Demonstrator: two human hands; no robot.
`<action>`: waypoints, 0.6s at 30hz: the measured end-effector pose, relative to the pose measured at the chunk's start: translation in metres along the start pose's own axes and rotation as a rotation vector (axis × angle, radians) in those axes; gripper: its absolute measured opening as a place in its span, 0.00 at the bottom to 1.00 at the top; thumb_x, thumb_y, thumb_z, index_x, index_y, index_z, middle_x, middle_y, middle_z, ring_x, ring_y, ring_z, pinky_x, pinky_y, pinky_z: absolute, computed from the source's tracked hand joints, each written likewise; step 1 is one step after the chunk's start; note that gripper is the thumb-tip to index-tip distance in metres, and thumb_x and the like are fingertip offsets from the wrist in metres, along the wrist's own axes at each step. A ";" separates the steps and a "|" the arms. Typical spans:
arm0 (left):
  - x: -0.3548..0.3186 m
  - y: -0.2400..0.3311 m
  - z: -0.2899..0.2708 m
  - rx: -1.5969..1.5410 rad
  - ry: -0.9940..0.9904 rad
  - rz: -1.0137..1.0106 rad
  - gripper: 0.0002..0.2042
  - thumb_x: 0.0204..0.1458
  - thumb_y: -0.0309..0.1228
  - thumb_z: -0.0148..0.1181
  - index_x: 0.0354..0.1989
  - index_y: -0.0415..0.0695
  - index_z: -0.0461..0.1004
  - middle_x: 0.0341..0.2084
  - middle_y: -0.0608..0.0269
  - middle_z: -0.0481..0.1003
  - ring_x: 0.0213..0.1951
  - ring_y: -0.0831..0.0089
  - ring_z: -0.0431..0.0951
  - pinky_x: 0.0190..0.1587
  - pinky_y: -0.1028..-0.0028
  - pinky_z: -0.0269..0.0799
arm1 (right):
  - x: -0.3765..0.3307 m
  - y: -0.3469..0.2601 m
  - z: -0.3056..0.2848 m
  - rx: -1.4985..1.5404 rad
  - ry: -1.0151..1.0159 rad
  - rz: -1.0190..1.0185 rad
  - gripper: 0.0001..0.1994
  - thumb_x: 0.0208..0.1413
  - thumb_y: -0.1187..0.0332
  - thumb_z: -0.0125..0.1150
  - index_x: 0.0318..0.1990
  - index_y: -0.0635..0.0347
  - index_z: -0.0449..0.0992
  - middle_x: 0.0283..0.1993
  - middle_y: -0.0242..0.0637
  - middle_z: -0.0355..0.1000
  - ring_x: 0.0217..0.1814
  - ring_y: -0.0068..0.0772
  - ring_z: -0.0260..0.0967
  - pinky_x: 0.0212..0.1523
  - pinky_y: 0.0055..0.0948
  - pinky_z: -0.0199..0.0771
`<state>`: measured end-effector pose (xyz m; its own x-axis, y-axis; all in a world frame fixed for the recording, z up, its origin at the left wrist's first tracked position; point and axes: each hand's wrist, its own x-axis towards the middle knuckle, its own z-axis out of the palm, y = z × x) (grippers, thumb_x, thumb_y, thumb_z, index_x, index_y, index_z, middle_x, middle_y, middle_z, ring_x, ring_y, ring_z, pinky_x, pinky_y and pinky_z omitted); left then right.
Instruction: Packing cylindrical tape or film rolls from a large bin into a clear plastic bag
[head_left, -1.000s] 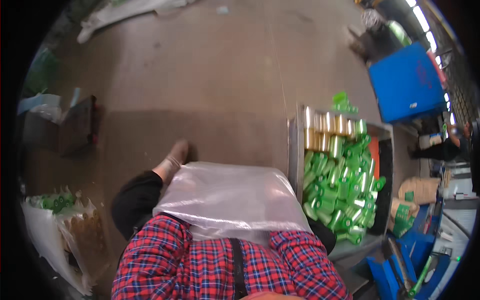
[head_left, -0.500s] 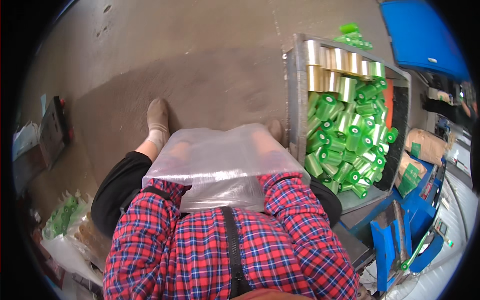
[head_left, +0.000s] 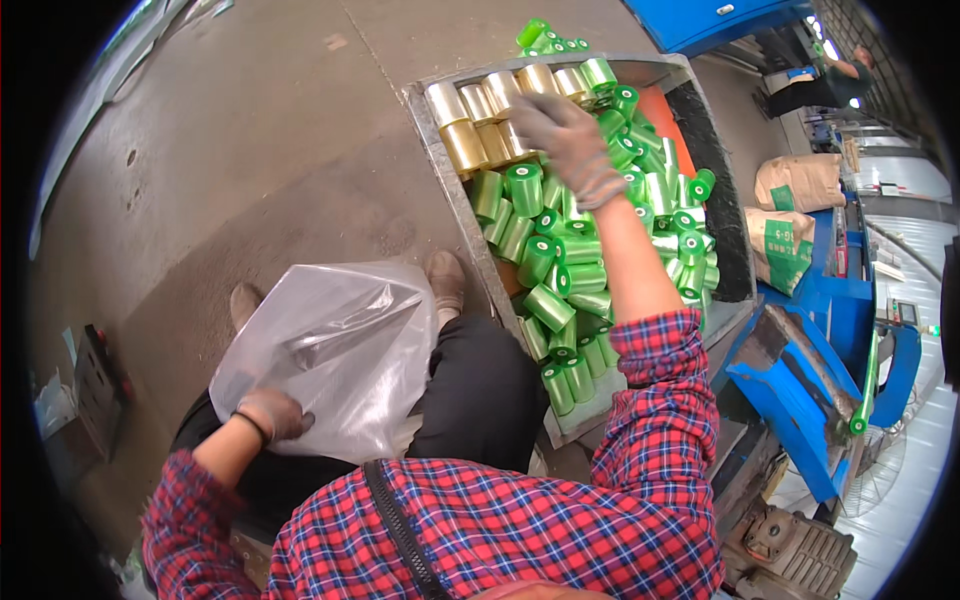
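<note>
Right hand (head_left: 565, 145) reaches forward over the green rolls (head_left: 560, 270) in the metal tray (head_left: 445, 190) — grip apart, empty; left hand (head_left: 272, 415) clamped on the plastic bag (head_left: 340, 345) — well behind

right hand (head_left: 565, 140) reaches over green rolls (head_left: 560, 270); left hand (head_left: 272, 413) grips bag (head_left: 340, 340).

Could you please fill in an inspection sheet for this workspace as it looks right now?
Surface: bare concrete floor.
Job's things: clear plastic bag on the lap; metal bin heaped with green rolls and gold rolls.
Clutter: two tan sacks beside the bin.
Hands: gloved left hand grips the bag; gloved right hand reaches over the rolls.
Cables: nothing seen.
Surroundings: blue machine at right.
</note>
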<state>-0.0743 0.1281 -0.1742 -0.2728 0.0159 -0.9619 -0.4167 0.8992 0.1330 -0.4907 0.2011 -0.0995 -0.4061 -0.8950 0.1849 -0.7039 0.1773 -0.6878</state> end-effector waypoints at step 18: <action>0.001 0.041 -0.021 -0.191 0.123 -0.264 0.23 0.43 0.50 0.53 0.39 0.43 0.71 0.36 0.54 0.74 0.44 0.59 0.72 0.58 0.56 0.50 | -0.144 0.174 0.065 1.303 0.572 0.903 0.29 0.53 0.49 0.50 0.57 0.58 0.57 0.54 0.36 0.61 0.54 0.31 0.59 0.57 0.37 0.54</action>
<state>-0.1094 0.1555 -0.1649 -0.2314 -0.2699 -0.9347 -0.6387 0.7668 -0.0633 -0.5171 0.3339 -0.2919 -0.7320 -0.3985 -0.5526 0.6532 -0.1802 -0.7354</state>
